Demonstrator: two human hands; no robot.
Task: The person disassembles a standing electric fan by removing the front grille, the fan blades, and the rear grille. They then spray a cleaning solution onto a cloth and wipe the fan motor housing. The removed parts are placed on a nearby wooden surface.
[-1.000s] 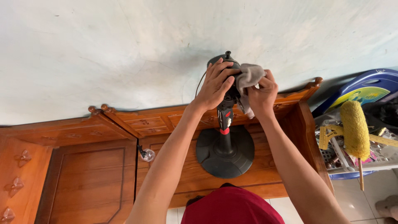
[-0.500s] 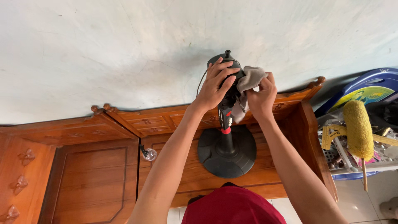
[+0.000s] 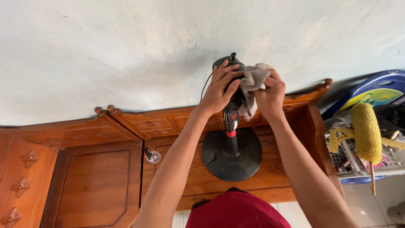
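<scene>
- Two bare hands meet at the top of a black stand fan with no blade cage; its motor housing (image 3: 230, 69) is a rounded, matte plastic shape with a small knob on its crown.
- Left hand (image 3: 219, 90) lies over the housing with its fingers (image 3: 230, 76) spread and curled round the smooth dome, clasping it.
- Right hand (image 3: 270, 95) is bunched into a near fist, its fingers (image 3: 274, 82) pinching a soft, crumpled grey cloth (image 3: 254, 78); the cloth presses against the side of the housing, just beside the left fingertips.
- A loose fold of the cloth hangs below the right fingers, against the fan's neck.
- Under both sets of fingers the slim black pole (image 3: 230, 126) drops down, marked with red accents and a red ring, to a wide, round, dull-black base (image 3: 232, 154).
- That base rests on the counter (image 3: 190, 177), the top of a glossy reddish-brown wooden cabinet with carved flower motifs, panelled fronts and turned knob finials along its back rail.
- A small clear, faceted knob (image 3: 152, 157) sits on the cabinet well left of the base.
- Beyond the fingers, a pale plastered wall (image 3: 105, 55) with faint hairline cracks.
- Well to the right of the right hand, a fuzzy yellow paint roller (image 3: 366, 133) with a thin wooden handle lies on a white plastic lattice basket (image 3: 354, 162) of odds and ends; a blue plastic tub (image 3: 379, 90) stands behind it.
- Dark red fabric (image 3: 236, 211) shows at the lower edge, between the forearms.
</scene>
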